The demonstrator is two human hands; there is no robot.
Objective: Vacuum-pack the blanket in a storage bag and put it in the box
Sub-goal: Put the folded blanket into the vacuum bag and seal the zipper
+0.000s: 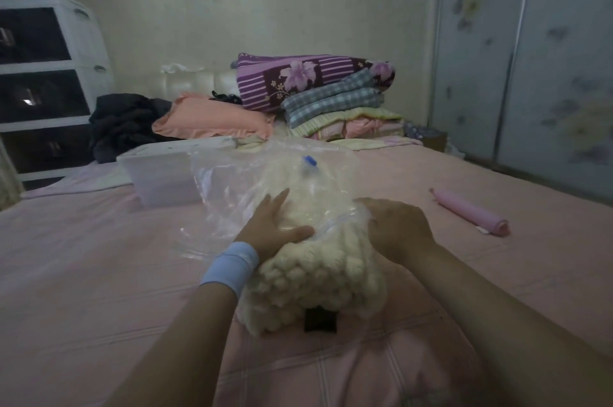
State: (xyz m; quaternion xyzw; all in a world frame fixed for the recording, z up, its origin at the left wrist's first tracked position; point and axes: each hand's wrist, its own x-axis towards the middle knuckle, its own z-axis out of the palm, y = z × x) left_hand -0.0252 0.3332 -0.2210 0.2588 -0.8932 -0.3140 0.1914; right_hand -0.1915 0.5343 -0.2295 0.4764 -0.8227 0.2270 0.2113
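Cream, knobbly blanket point(315, 277) is seen lying on the pink bed point(99, 274), its far half pushed into a clear bag point(232, 194) while the near half is left outside. The left hand point(275, 227), banded in blue at the wrist, is laid flat on the bag over the blanket, fingers straight and thumb spread; nothing is gripped. The right hand point(398, 227) is set at the bag's mouth, fingers curled into the blanket's side; whether the bag's edge is pinched too cannot be told. A blue valve point(310, 160) is carried on the bag's far end. A white box point(159, 174) is placed just behind the bag, to the left. A pink roll point(471, 217) is left well apart on the right. Folded bedding point(315, 88) is stacked at the far end.
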